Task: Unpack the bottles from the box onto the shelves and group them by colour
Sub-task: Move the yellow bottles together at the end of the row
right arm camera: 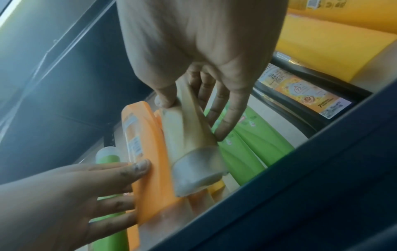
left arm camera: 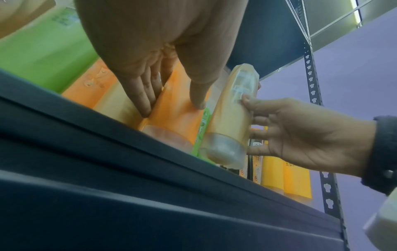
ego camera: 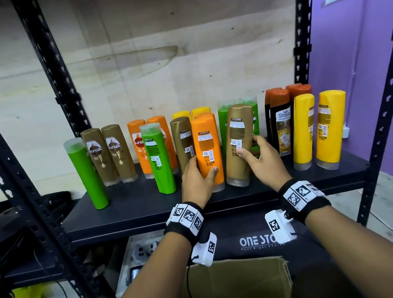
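Many bottles stand cap-down on the dark shelf (ego camera: 136, 212). My left hand (ego camera: 202, 167) grips an orange bottle (ego camera: 206, 145) near the shelf's front, thumb on its label side and fingers behind. In the left wrist view the left hand's fingers (left arm camera: 141, 95) lie between that orange bottle (left arm camera: 178, 122) and a brown one. My right hand (ego camera: 249, 146) holds a tilted brown bottle (ego camera: 236, 119), thumb in front, fingers behind. In the right wrist view its clear cap (right arm camera: 197, 169) is low by the shelf. The cardboard box (ego camera: 238, 288) sits below my arms.
From the left stand a green bottle (ego camera: 85, 173), two brown ones (ego camera: 108, 154), orange ones (ego camera: 138, 145), another green (ego camera: 159, 160) and a brown (ego camera: 182, 140). Green bottles (ego camera: 224, 116) stand behind; dark bottles (ego camera: 282, 124) and yellow ones (ego camera: 330, 126) stand at the right. Perforated uprights (ego camera: 382, 113) frame the shelf.
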{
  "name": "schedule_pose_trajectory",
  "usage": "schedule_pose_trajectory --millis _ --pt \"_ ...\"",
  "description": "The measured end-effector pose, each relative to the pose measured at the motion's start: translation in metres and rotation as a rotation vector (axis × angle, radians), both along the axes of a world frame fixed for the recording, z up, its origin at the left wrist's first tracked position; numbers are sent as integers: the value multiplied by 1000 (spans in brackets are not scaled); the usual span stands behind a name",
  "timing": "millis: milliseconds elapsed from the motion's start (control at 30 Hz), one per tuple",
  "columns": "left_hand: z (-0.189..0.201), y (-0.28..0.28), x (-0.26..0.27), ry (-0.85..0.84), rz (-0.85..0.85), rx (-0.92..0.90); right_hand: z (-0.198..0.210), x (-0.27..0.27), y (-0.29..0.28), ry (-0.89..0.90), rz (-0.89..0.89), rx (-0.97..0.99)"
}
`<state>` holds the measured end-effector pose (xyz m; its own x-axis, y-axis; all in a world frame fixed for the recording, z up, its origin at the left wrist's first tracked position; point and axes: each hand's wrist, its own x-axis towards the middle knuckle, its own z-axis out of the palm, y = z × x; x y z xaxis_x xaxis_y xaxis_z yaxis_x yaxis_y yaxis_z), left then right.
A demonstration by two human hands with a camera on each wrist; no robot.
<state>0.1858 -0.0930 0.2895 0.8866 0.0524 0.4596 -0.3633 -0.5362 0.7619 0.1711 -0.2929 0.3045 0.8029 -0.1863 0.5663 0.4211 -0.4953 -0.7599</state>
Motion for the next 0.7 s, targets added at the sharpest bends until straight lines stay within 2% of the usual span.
schedule_pose_trajectory --millis 133,367,567,700 --pt "-4 24 -3 -52 16 74 0 -17 20 -56 59 19" --pt "-25 74 -13 22 98 225 3 -31 69 -73 144 14" --pt "-41 112 -27 79 205 487 0 -30 111 -79 73 -115" --pt "-50 129 -31 35 251 556 -7 -28 133 -30 32 -138"
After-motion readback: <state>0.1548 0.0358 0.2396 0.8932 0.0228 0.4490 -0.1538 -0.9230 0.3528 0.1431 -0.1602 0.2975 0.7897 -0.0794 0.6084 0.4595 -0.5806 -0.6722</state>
